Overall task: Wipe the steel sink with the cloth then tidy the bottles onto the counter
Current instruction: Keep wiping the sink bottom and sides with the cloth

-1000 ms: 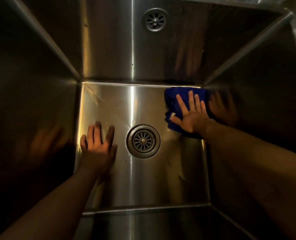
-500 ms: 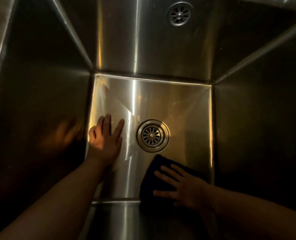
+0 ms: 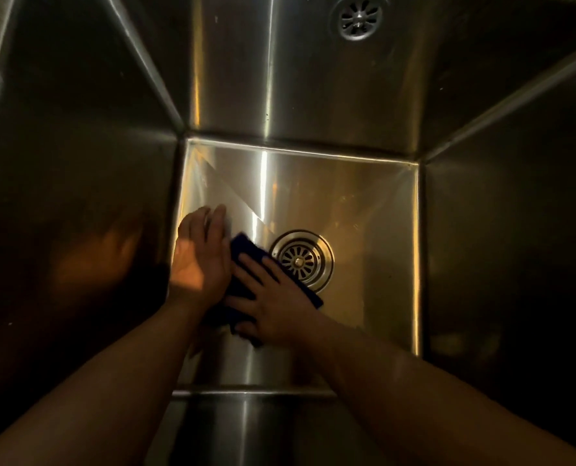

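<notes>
While right hand (image 3: 273,307) presses the cloth (image 3: 242,253) flat at 8 o'clock of the drain (image 3: 301,260), left hand (image 3: 202,253), fingers together and empty, braces on the sink (image 3: 364,230) floor.

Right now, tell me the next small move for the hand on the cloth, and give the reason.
Probably sweep the cloth right, over the drain toward the right wall. The right hand presses it flat on the sink floor against the left hand, so leftward travel is blocked, while the floor right of the drain lies open.
</notes>
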`<state>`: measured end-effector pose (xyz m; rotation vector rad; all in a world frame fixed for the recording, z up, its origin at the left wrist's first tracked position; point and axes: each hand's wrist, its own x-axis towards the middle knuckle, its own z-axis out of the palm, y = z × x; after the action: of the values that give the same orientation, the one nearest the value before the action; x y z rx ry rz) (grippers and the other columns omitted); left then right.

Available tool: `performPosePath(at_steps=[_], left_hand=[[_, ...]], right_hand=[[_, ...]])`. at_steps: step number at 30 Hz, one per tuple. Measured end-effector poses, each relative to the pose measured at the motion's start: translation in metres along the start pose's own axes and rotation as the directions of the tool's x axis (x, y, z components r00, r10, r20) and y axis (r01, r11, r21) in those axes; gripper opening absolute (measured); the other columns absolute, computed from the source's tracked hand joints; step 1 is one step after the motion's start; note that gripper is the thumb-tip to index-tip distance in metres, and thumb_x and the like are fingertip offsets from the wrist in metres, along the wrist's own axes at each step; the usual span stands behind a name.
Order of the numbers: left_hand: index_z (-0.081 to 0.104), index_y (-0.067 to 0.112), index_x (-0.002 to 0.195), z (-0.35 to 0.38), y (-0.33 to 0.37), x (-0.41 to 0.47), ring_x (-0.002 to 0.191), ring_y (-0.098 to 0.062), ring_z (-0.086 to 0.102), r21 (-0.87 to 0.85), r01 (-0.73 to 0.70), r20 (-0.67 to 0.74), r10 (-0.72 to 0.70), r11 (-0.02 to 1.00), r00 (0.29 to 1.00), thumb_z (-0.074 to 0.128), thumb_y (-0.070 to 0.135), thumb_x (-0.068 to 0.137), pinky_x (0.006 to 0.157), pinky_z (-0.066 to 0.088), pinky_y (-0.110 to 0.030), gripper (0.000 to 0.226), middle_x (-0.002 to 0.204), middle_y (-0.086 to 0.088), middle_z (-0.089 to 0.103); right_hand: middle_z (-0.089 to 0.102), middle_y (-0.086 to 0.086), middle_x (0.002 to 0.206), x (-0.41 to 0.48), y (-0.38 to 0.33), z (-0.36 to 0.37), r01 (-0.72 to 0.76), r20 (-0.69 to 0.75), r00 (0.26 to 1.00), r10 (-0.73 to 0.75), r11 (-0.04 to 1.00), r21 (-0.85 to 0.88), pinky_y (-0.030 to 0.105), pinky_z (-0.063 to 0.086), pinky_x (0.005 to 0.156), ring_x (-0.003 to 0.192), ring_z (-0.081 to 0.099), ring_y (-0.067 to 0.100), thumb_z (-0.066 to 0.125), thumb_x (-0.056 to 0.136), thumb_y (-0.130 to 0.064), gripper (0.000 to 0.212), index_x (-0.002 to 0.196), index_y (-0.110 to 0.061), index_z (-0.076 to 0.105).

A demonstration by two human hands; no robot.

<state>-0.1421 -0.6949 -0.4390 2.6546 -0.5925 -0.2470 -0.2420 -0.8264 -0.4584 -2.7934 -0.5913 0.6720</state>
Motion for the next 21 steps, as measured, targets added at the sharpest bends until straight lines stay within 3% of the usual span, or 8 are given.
performPosePath(at_steps=[5, 8, 11, 14, 16, 18, 20, 21], left_hand=[[0.028, 0.011, 0.149, -0.008, -0.009, 0.004, 0.138, -0.046, 0.021, 0.048, 0.057, 0.049, -0.059, 0.997, 0.997, 0.028, 0.036, 0.094, 0.113, 0.021, -0.051, 0.060, 0.152, -0.026, 0.022], [0.026, 0.019, 0.150, -0.006, -0.011, -0.001, 0.142, -0.045, 0.014, 0.117, 0.029, 0.156, -0.047, 0.993, 0.987, 0.022, 0.047, 0.089, 0.114, 0.017, -0.055, 0.067, 0.155, -0.024, 0.016], [0.032, 0.017, 0.148, -0.003, -0.009, -0.008, 0.139, -0.047, 0.018, 0.118, 0.043, 0.187, -0.064, 0.992, 0.980, 0.026, 0.048, 0.086, 0.112, 0.019, -0.055, 0.069, 0.154, -0.025, 0.020], [0.039, 0.007, 0.144, -0.002, -0.002, -0.009, 0.134, -0.049, 0.029, 0.083, 0.005, 0.108, -0.014, 0.997, 0.994, 0.032, 0.039, 0.091, 0.113, 0.024, -0.052, 0.062, 0.147, -0.032, 0.029], [0.040, 0.005, 0.142, -0.001, 0.010, -0.002, 0.134, -0.046, 0.031, 0.030, 0.006, 0.027, -0.007, 1.000, 1.000, 0.034, 0.034, 0.093, 0.113, 0.027, -0.050, 0.057, 0.146, -0.030, 0.032], [0.039, 0.006, 0.142, 0.002, 0.025, 0.009, 0.134, -0.043, 0.032, -0.030, 0.017, -0.032, -0.018, 0.999, 0.999, 0.034, 0.032, 0.094, 0.112, 0.028, -0.049, 0.055, 0.146, -0.027, 0.033], [0.033, 0.009, 0.146, 0.008, 0.041, 0.022, 0.138, -0.041, 0.027, -0.063, -0.019, -0.015, 0.018, 0.998, 1.000, 0.037, 0.032, 0.093, 0.113, 0.025, -0.049, 0.058, 0.150, -0.024, 0.028], [0.028, 0.012, 0.148, 0.014, 0.048, 0.029, 0.141, -0.041, 0.021, -0.049, -0.076, 0.034, 0.078, 0.996, 0.996, 0.040, 0.032, 0.092, 0.115, 0.021, -0.050, 0.060, 0.154, -0.023, 0.022]], right_hand=[[-0.018, 0.005, 0.159, 0.049, 0.053, -0.037, -0.311, -0.092, 0.945, 0.315, 0.948, 0.062, 0.047, -0.008, 0.116, 0.145, -0.018, 0.027, 0.029, 0.094, -0.061, 0.066, 0.148, -0.044, -0.002], [-0.023, 0.004, 0.158, 0.049, 0.095, -0.052, -0.453, -0.042, 0.886, 0.462, 0.882, 0.132, 0.047, -0.006, 0.116, 0.145, -0.018, 0.026, 0.029, 0.091, -0.066, 0.068, 0.146, -0.048, -0.008], [-0.024, 0.002, 0.157, 0.034, 0.124, -0.060, -0.587, 0.011, 0.802, 0.597, 0.783, 0.205, 0.047, -0.004, 0.116, 0.145, -0.019, 0.026, 0.031, 0.090, -0.066, 0.069, 0.145, -0.051, -0.008], [-0.025, 0.007, 0.157, 0.022, 0.122, -0.060, -0.666, 0.022, 0.720, 0.693, 0.682, 0.301, 0.051, -0.002, 0.116, 0.144, -0.020, 0.032, 0.035, 0.094, -0.058, 0.069, 0.148, -0.044, -0.006], [-0.022, 0.011, 0.158, 0.025, 0.104, -0.063, -0.659, 0.039, 0.716, 0.697, 0.656, 0.368, 0.052, -0.001, 0.116, 0.143, -0.019, 0.037, 0.035, 0.096, -0.051, 0.068, 0.150, -0.039, -0.005], [-0.011, 0.008, 0.160, 0.031, 0.087, -0.072, -0.555, 0.043, 0.769, 0.638, 0.632, 0.542, 0.052, 0.004, 0.116, 0.145, -0.012, 0.037, 0.038, 0.098, -0.040, 0.065, 0.151, -0.038, 0.001], [0.013, 0.002, 0.160, 0.026, 0.086, -0.084, -0.350, -0.085, 0.789, 0.608, 0.559, 0.752, 0.046, 0.021, 0.114, 0.145, 0.015, 0.029, 0.040, 0.098, -0.027, 0.058, 0.151, -0.033, 0.016], [0.028, 0.001, 0.155, 0.019, 0.091, -0.089, -0.268, -0.184, 0.739, 0.649, 0.532, 0.803, 0.041, 0.032, 0.111, 0.139, 0.032, 0.023, 0.041, 0.097, -0.021, 0.054, 0.148, -0.029, 0.027]])
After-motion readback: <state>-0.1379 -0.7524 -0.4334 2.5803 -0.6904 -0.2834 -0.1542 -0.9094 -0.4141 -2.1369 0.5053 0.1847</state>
